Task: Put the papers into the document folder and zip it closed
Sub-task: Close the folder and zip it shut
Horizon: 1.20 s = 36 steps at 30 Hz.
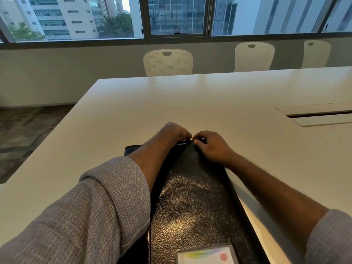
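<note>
A black leather document folder (194,197) lies on the white table (133,111), running from the near edge away from me. Its cover is down, and a card with coloured marks (206,256) sits in a window near its bottom. My left hand (172,133) grips the folder's far edge with curled fingers. My right hand (211,146) pinches the same far edge right beside it, fingertips almost touching the left hand's. The zipper pull is hidden by the fingers. No loose papers are visible.
A cable hatch (320,114) is set into the table at the right. Three white perforated chairs (168,62) stand along the far side under the windows. The table's left edge drops to a patterned carpet (24,130).
</note>
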Available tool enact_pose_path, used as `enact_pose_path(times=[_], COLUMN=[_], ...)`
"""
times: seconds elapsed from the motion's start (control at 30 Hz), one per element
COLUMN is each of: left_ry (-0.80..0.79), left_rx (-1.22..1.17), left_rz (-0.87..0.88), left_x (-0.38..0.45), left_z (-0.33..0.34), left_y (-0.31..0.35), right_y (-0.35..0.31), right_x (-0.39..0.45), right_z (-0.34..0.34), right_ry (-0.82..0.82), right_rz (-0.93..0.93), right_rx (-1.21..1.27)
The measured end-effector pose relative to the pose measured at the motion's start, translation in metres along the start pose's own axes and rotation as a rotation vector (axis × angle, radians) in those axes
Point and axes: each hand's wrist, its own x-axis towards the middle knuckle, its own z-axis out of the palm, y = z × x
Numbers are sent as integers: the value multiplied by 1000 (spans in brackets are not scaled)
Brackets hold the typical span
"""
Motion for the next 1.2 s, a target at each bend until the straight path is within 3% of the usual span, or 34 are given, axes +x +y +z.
enact_pose_path(times=[0.1, 0.2, 0.37, 0.6, 0.97, 1.2], left_ry=[28, 102, 266, 366, 420, 350], left_rx=[29, 3, 68, 139, 234, 311], left_rz=[21, 43, 133, 131, 47, 102], left_x=[-2, -3, -4, -6, -6, 0], left_z=[4, 5, 1, -17, -73, -87], left_y=[0, -3, -10, -29, -82, -96], right_y=[0, 2, 7, 7, 13, 15], right_x=[-7, -11, -10, -8, -6, -6], right_z=[8, 11, 13, 14, 16, 18], right_ry=[14, 15, -91, -135, -116, -103], right_rz=[-60, -87, -33, 10, 3, 4], right_rx=[-275, -370, -362, -378, -387, -379])
